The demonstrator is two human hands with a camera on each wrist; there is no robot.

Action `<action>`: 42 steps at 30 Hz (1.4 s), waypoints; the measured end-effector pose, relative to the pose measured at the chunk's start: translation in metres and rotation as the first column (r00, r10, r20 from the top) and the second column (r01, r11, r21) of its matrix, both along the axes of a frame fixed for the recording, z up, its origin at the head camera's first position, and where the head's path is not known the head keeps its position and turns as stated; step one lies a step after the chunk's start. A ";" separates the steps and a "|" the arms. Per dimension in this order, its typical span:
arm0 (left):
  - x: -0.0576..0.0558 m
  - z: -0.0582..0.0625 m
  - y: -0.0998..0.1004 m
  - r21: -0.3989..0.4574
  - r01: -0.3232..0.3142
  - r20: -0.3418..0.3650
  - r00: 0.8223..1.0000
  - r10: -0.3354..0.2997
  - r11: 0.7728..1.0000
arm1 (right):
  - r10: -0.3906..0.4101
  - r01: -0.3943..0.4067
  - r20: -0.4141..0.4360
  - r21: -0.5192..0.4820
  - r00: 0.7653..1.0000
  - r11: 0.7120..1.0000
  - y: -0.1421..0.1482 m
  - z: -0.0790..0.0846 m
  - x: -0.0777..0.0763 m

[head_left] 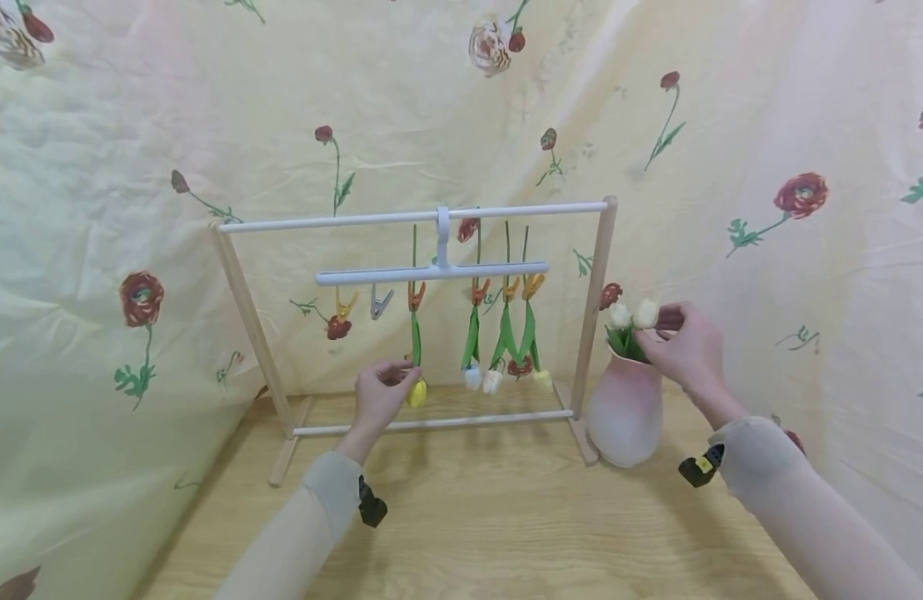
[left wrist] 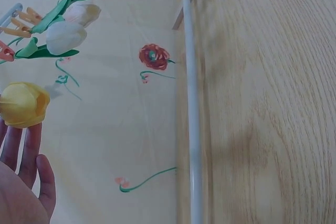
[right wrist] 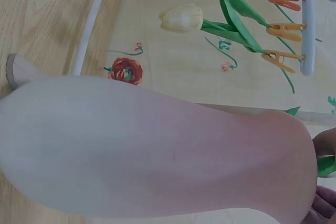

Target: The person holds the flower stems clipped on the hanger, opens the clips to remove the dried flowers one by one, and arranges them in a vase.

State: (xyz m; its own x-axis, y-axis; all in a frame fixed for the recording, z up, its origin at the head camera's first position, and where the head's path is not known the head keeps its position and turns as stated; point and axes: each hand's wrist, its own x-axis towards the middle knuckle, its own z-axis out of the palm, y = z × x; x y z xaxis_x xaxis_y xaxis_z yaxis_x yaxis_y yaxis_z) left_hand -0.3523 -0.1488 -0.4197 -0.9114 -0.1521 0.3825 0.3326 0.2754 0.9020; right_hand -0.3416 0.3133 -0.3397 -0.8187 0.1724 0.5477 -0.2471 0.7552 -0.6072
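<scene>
A yellow tulip hangs head-down from an orange peg on the white hanger. My left hand pinches it just above the bloom; the left wrist view shows several fingers beside the yellow petals. At the right, a pink-and-white vase holds white tulips. My right hand is at its mouth, pinching a white tulip by its green part below the bloom. In the right wrist view the vase hides much of that hand, with a bit of green leaf between the fingers.
A wooden rack with white rods carries the hanger. Blue, pinkish and pale yellow tulips also hang from pegs. A yellow peg and a grey peg hold nothing. Floral cloth surrounds the wooden tabletop.
</scene>
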 end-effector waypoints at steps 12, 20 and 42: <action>0.001 0.000 -0.001 0.002 -0.004 0.013 1.000 0.004 1.000 | -0.022 0.048 -0.225 0.111 0.974 0.993 -0.011 0.029 0.006; 0.001 0.000 -0.001 0.001 -0.001 0.022 1.000 0.001 1.000 | 0.042 0.010 -0.341 0.150 0.939 0.989 -0.031 0.049 0.005; 0.004 0.002 -0.001 -0.008 -0.011 0.018 1.000 0.011 1.000 | 0.258 -0.226 -0.313 0.135 0.914 0.965 -0.106 0.068 -0.006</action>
